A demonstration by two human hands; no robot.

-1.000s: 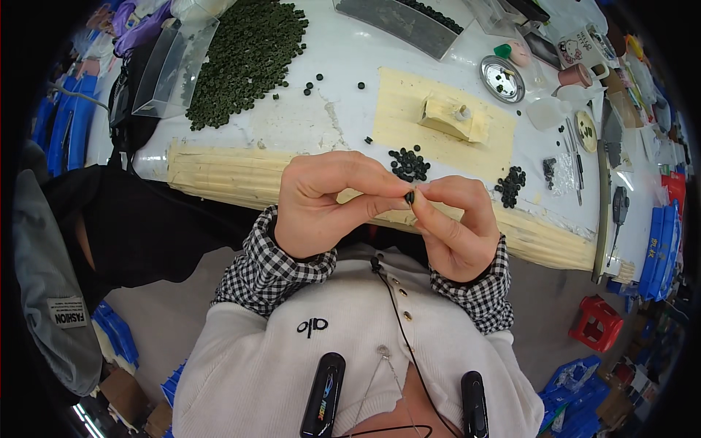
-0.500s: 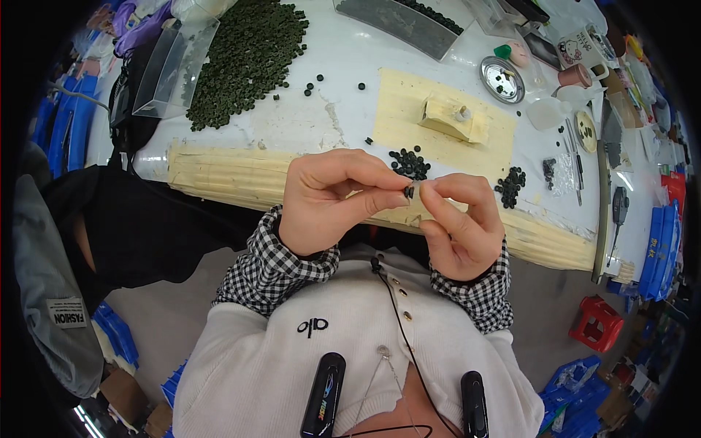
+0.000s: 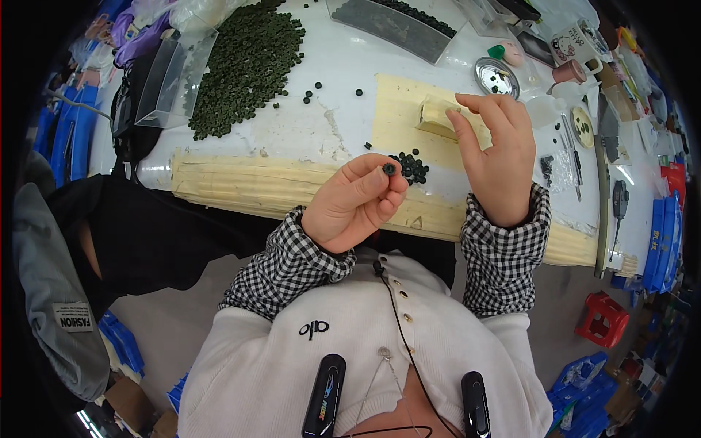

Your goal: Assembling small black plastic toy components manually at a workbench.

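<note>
Between the thumb and fingertips of my left hand (image 3: 352,204), a small round black part (image 3: 389,168) is pinched, its ridged face turned up. My right hand (image 3: 502,157) reaches over a cream tape-wrapped block (image 3: 435,117). Its thumb and index finger are apart at the block's top, around the spot of a small pale knob that they partly cover. The block stands on a yellow paper sheet (image 3: 394,95). Just beyond my left fingertips lies a little heap of black round parts (image 3: 415,172).
A large heap of dark green small parts (image 3: 244,69) covers the far left, beside a clear plastic bin (image 3: 171,91). Another bin (image 3: 394,33) with dark parts stands at the back. A round metal dish (image 3: 496,77), a white mug (image 3: 577,45) and a screwdriver (image 3: 619,201) are at right.
My hands were together at the small black part. My right hand has moved away, right and forward, to the taped block; my left hand keeps the part and has turned it face up.
</note>
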